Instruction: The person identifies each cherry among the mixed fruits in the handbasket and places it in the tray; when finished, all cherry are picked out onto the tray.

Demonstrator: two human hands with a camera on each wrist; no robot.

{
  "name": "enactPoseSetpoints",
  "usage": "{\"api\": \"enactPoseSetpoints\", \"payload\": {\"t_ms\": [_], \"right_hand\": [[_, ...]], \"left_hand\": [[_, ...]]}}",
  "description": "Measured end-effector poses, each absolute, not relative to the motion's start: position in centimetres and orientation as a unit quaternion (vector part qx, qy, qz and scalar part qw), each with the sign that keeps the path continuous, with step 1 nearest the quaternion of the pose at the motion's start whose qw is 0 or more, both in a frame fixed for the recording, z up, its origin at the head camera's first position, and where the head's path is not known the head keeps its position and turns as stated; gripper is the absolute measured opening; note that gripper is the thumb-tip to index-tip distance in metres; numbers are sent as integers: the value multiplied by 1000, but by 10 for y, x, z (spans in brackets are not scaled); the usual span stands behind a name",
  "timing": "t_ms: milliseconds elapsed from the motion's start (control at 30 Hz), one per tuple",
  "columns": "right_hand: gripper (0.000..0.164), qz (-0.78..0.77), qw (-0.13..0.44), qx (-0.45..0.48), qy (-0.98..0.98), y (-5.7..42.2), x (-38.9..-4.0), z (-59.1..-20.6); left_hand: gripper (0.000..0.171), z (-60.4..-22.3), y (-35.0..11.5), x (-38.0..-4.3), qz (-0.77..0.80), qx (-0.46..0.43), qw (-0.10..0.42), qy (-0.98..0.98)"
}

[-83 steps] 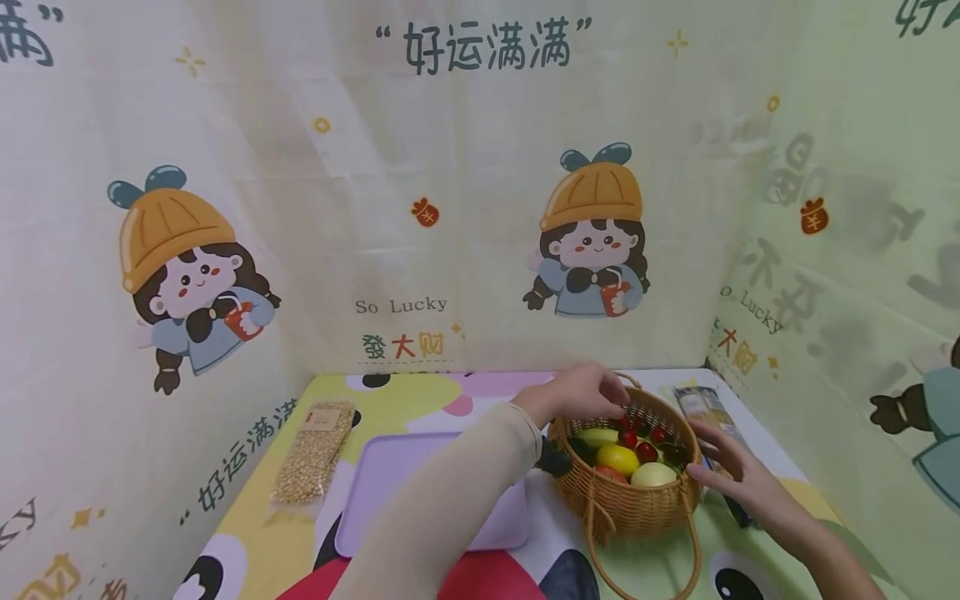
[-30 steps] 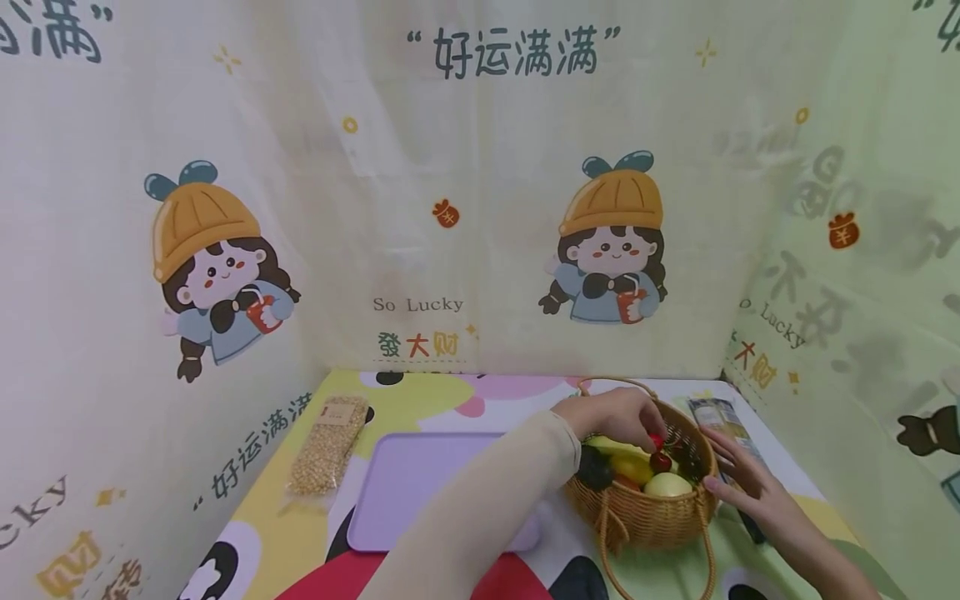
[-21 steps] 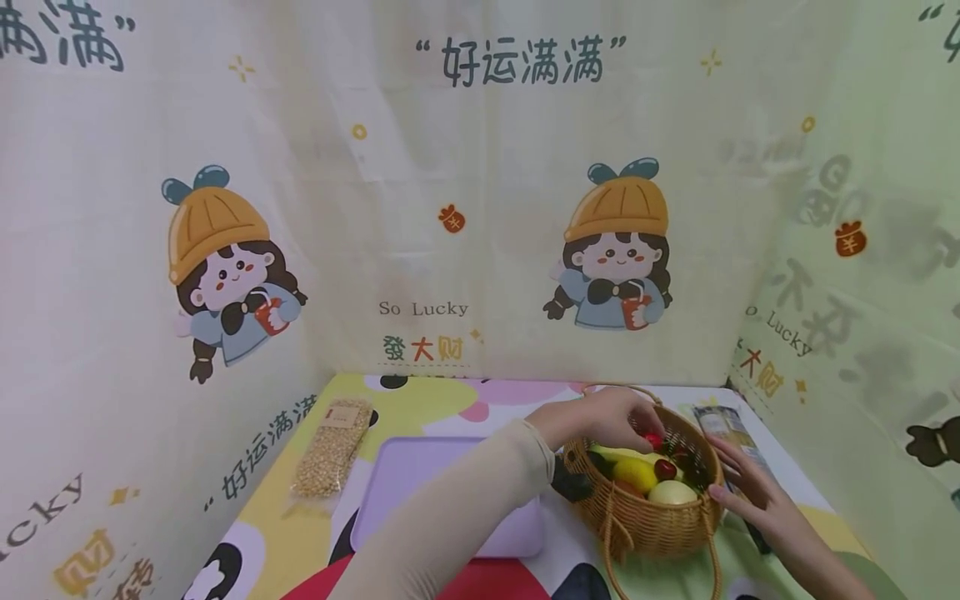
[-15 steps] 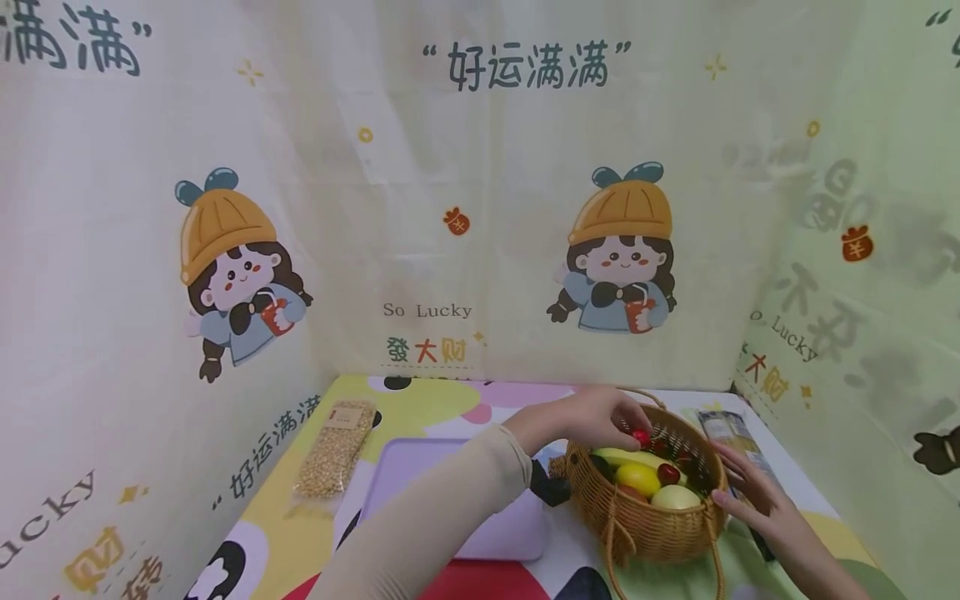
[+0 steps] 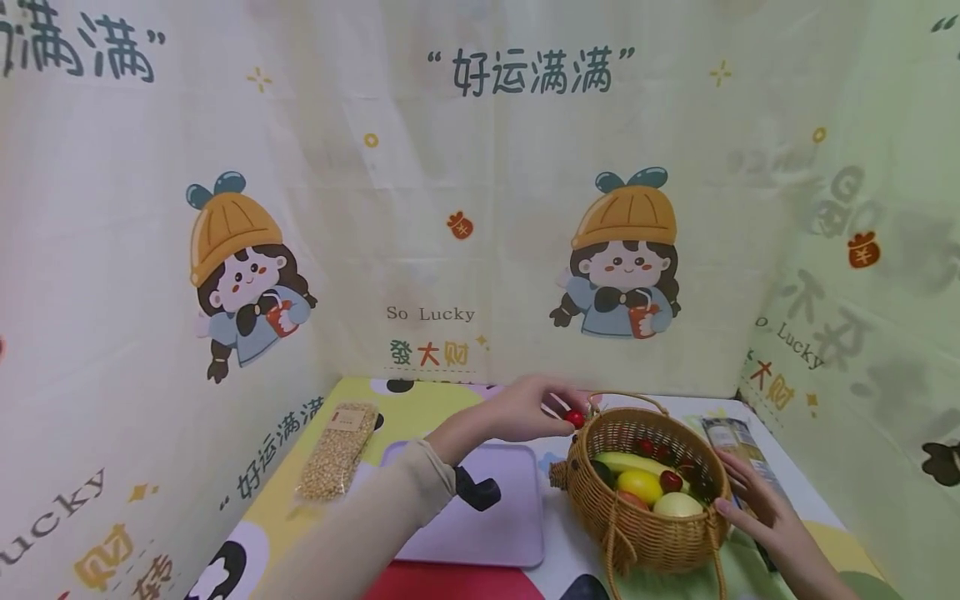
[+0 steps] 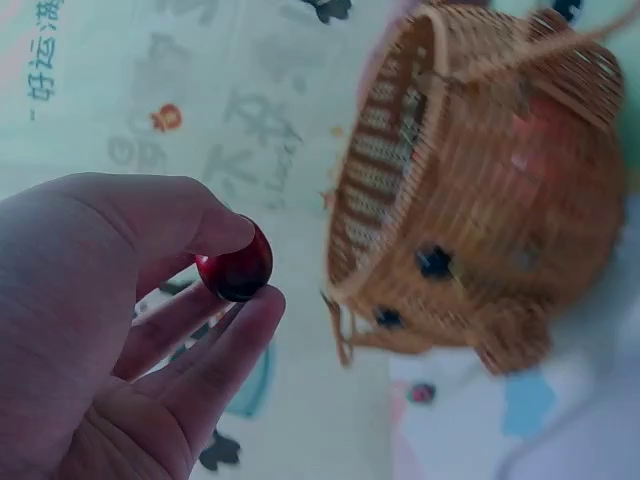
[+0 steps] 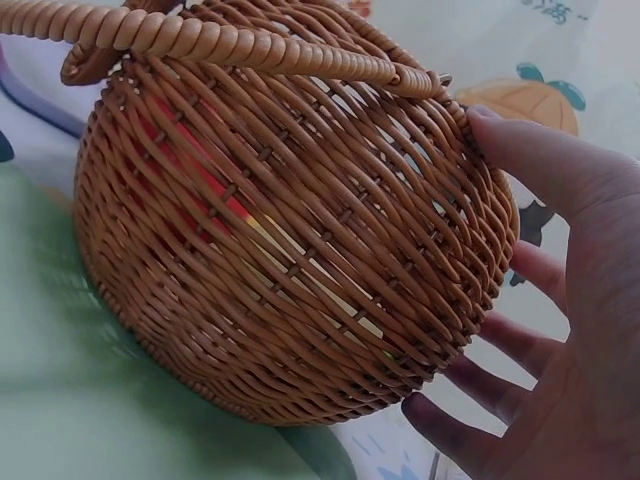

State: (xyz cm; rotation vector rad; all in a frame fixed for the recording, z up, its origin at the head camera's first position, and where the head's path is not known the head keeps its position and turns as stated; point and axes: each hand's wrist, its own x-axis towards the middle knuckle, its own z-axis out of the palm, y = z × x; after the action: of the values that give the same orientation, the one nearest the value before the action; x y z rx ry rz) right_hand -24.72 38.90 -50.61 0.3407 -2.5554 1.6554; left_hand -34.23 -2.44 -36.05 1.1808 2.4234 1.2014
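Glossy red, a cherry (image 5: 574, 418) is pinched between the thumb and fingertips of my left hand (image 5: 525, 410), out at the very tips and away from the palm, just beside the far left rim of a wicker basket (image 5: 660, 537) without touching it. My right hand (image 5: 761, 496) rests against the basket's right side, its fingers spread and loosely bent, thumb at the rim. Inside, another cherry (image 5: 671, 481) lies near a yellow lemon (image 5: 640, 485). To the left, a lilac tray (image 5: 510, 500) sits partly behind my sleeve (image 5: 375, 525).
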Motion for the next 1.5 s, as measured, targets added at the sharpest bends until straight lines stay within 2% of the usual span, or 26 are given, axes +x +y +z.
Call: {"api": "enactPoseSetpoints", "payload": {"t_ms": [400, 933, 1500], "right_hand": [[67, 538, 31, 95, -837, 389, -244, -506], [69, 557, 21, 84, -826, 385, -243, -511], [69, 582, 41, 79, -808, 380, -240, -514]], "left_hand": [[21, -426, -77, -353, 416, 345, 67, 839], [26, -514, -97, -360, 461, 236, 8, 855], [28, -547, -85, -363, 514, 199, -6, 835]]}}
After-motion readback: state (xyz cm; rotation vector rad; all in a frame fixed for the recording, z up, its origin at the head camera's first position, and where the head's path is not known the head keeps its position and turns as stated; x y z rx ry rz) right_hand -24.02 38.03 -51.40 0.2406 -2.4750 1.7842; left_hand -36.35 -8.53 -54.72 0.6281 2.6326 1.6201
